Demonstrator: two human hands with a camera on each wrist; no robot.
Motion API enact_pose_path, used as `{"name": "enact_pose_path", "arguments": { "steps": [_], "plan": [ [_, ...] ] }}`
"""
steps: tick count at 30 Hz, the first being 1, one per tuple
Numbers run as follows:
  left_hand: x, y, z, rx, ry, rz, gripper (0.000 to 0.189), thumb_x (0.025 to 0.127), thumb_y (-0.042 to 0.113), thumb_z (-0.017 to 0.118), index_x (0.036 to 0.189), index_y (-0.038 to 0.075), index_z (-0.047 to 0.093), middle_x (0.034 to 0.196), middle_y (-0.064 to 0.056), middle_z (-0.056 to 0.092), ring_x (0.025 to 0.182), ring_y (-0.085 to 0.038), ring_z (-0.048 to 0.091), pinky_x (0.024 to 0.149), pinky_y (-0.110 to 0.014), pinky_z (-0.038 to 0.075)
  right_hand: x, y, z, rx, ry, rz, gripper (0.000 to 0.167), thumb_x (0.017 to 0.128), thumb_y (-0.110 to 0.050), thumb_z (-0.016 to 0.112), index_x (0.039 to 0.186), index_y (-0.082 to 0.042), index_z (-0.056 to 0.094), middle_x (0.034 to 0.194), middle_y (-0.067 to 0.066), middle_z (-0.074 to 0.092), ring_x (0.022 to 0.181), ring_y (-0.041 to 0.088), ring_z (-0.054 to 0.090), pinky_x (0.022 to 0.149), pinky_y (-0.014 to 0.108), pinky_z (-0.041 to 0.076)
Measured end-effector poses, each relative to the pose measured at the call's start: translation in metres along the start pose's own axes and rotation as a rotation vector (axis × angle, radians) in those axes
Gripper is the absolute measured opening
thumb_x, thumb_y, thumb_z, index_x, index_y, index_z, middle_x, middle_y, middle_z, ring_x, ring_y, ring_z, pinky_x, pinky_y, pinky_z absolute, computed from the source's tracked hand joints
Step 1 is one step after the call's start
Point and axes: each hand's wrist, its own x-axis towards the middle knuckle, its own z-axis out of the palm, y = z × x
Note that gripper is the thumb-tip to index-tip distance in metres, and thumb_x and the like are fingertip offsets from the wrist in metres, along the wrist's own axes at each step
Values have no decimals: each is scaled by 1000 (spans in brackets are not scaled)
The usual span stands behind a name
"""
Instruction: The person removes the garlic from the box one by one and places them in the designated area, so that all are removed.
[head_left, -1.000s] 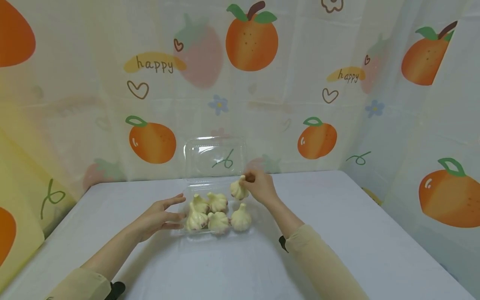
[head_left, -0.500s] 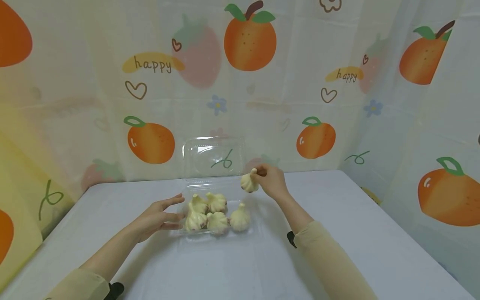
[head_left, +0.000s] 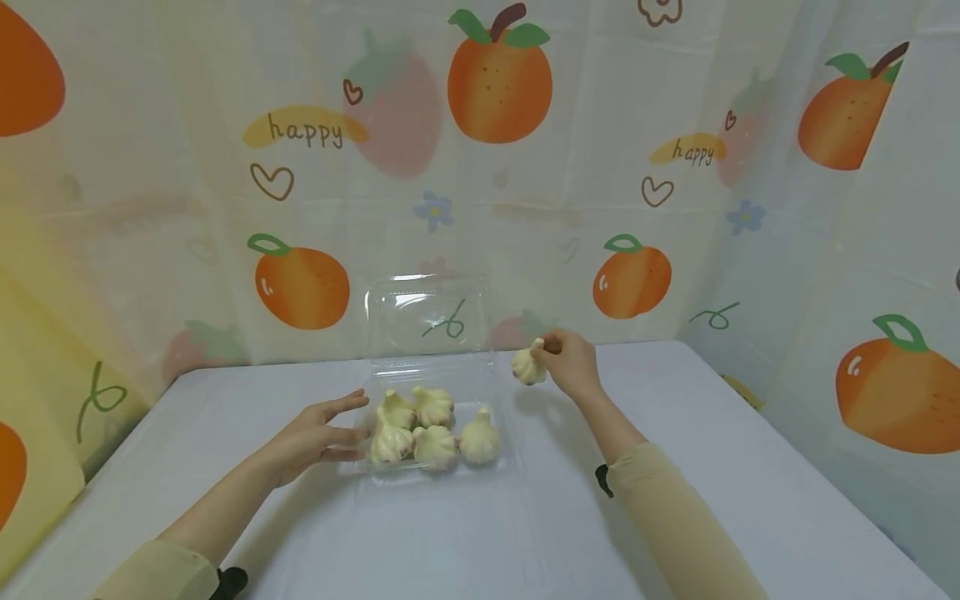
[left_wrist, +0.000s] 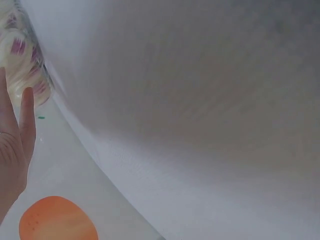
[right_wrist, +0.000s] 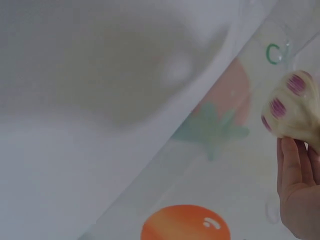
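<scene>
A curtained-off nook (home or studio, I cannot tell): fabric curtain (head_left: 517,187) printed with oranges (head_left: 500,92), strawberries (head_left: 393,117) and "happy" hangs behind and on both sides of the white-clothed table (head_left: 420,542).

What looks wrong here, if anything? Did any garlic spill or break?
Nothing stands out. Five garlic bulbs sit inside the clear box, its lid standing open. The right hand holds a sixth bulb beside it. I see none spilled or broken.
</scene>
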Motion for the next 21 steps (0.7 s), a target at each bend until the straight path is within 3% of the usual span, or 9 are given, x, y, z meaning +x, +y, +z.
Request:
{"name": "enact_pose_path", "arguments": {
  "steps": [21],
  "plan": [
    [0, -2, -1, -1, -1, 14, 75, 92, 4, 61, 154, -6, 22, 168, -16, -1, 146, -46, 29, 96, -38, 60, -1, 48, -11, -63, 73, 102, 26, 89, -14, 65, 108, 3, 70, 106, 22, 74, 103, 36, 67, 89, 44, 56]
  ]
}}
